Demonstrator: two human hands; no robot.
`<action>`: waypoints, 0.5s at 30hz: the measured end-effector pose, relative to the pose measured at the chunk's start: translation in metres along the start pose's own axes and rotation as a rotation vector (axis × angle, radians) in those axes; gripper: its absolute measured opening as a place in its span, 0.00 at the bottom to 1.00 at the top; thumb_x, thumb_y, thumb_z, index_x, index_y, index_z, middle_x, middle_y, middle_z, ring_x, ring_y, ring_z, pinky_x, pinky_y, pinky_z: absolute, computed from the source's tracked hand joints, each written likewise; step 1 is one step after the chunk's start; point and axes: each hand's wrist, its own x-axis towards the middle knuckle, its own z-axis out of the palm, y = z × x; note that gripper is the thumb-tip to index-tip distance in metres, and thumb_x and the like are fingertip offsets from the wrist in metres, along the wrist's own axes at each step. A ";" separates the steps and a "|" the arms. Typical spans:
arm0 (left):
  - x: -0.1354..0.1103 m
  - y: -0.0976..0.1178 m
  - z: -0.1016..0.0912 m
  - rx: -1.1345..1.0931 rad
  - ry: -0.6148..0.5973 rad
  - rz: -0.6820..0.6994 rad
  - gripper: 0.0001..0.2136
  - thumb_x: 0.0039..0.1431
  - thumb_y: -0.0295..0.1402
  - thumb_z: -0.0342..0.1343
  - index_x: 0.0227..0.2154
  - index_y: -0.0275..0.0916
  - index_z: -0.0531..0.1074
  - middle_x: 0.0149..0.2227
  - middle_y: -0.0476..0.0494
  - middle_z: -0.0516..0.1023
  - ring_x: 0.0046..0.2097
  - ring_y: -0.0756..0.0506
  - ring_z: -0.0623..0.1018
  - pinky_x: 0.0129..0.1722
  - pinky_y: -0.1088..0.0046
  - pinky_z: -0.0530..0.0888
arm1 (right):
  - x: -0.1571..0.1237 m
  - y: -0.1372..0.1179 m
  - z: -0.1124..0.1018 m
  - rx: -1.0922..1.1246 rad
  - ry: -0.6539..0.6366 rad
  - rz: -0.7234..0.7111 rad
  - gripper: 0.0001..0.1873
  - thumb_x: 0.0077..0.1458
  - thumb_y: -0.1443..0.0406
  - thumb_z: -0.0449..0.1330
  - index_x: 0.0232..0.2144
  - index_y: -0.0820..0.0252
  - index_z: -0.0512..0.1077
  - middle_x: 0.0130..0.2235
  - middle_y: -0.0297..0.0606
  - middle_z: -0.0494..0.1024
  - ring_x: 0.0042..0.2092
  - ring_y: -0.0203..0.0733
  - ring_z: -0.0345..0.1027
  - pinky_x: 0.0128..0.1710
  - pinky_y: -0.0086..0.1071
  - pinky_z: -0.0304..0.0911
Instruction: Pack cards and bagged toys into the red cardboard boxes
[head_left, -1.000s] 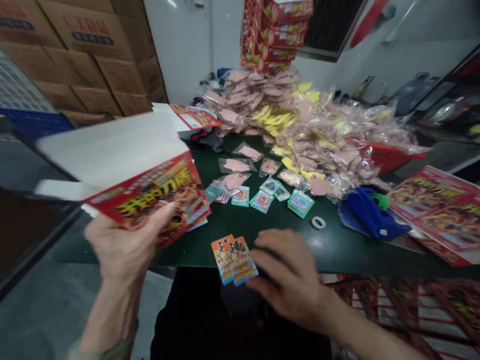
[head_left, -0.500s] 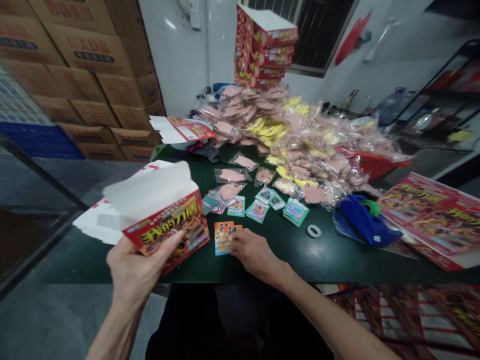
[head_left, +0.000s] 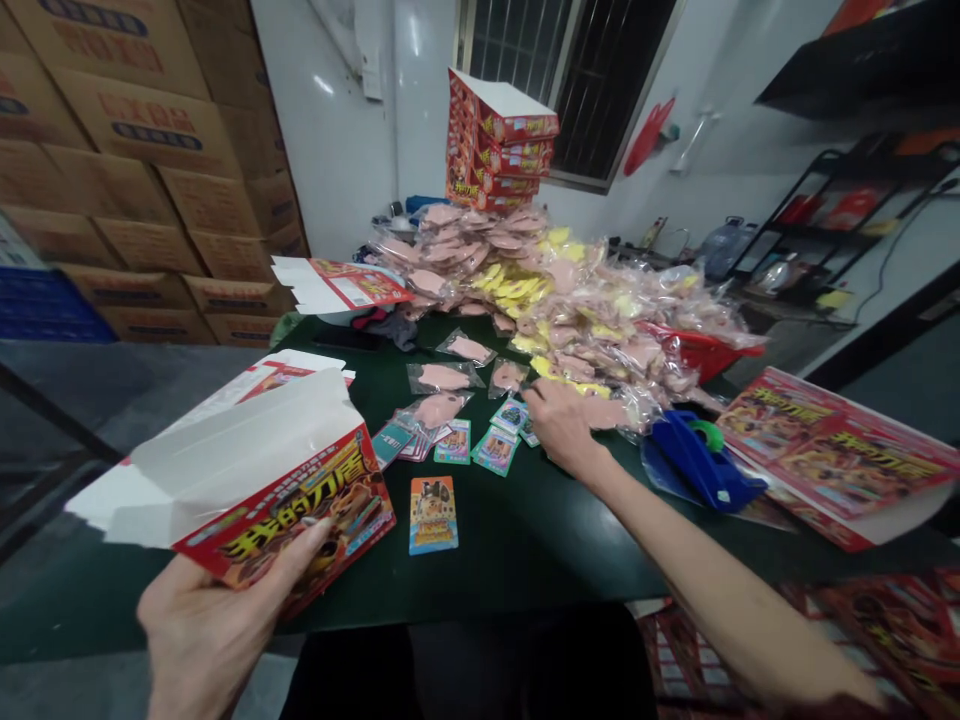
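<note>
My left hand [head_left: 202, 630] grips an open red printed carton [head_left: 285, 500] with its white flaps up, at the near left over the table's edge. My right hand [head_left: 559, 425] reaches forward over the green table [head_left: 525, 530], fingers curled down on the small teal card packs [head_left: 495, 445] by the foot of the bagged-toy heap; what it holds, if anything, is hidden. An orange card pack [head_left: 433, 513] lies alone on the table between my hands.
A big heap of clear bags with pink and yellow toys [head_left: 570, 290] fills the table's middle. A blue tape dispenser [head_left: 694, 460] and flat red cartons [head_left: 840, 450] lie at the right. Stacked red boxes [head_left: 495, 140] stand behind; brown cartons [head_left: 142, 170] line the left wall.
My right hand let go of the orange card pack and moved forward to the teal packs by the heap. The view tilted up and the carton in my left hand dropped lower.
</note>
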 end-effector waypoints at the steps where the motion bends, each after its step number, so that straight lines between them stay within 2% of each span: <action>1: 0.000 0.000 0.000 -0.004 0.003 0.000 0.15 0.25 0.35 0.69 0.22 0.37 0.77 0.25 0.48 0.81 0.27 0.43 0.79 0.32 0.66 0.80 | 0.006 0.002 0.006 -0.006 -0.054 -0.021 0.14 0.60 0.67 0.49 0.39 0.67 0.73 0.42 0.52 0.73 0.46 0.48 0.65 0.46 0.38 0.57; 3: -0.001 -0.002 0.001 -0.019 -0.012 0.001 0.13 0.25 0.35 0.69 0.20 0.37 0.77 0.24 0.49 0.81 0.26 0.44 0.79 0.30 0.68 0.80 | 0.015 0.004 0.024 -0.003 -0.154 -0.037 0.15 0.57 0.60 0.55 0.36 0.68 0.74 0.40 0.52 0.74 0.45 0.49 0.66 0.43 0.36 0.59; 6: -0.002 -0.004 0.002 -0.070 -0.034 -0.027 0.12 0.26 0.33 0.69 0.21 0.38 0.77 0.25 0.49 0.81 0.26 0.44 0.79 0.32 0.69 0.80 | 0.025 0.008 0.048 -0.015 -0.294 -0.010 0.22 0.54 0.52 0.57 0.33 0.67 0.73 0.39 0.50 0.75 0.43 0.47 0.68 0.41 0.36 0.62; 10: -0.002 -0.001 0.002 -0.088 -0.028 -0.116 0.14 0.24 0.33 0.68 0.22 0.39 0.78 0.25 0.50 0.81 0.27 0.44 0.79 0.33 0.69 0.80 | 0.035 0.017 0.056 -0.019 -0.419 -0.008 0.17 0.58 0.55 0.55 0.40 0.64 0.70 0.43 0.41 0.73 0.43 0.41 0.68 0.44 0.40 0.65; 15: -0.001 -0.006 0.003 -0.073 -0.057 -0.181 0.15 0.25 0.34 0.69 0.23 0.38 0.78 0.25 0.49 0.81 0.25 0.44 0.79 0.28 0.72 0.79 | 0.040 0.018 0.057 0.004 -0.449 0.000 0.16 0.58 0.60 0.55 0.46 0.64 0.68 0.46 0.42 0.71 0.45 0.42 0.68 0.45 0.42 0.66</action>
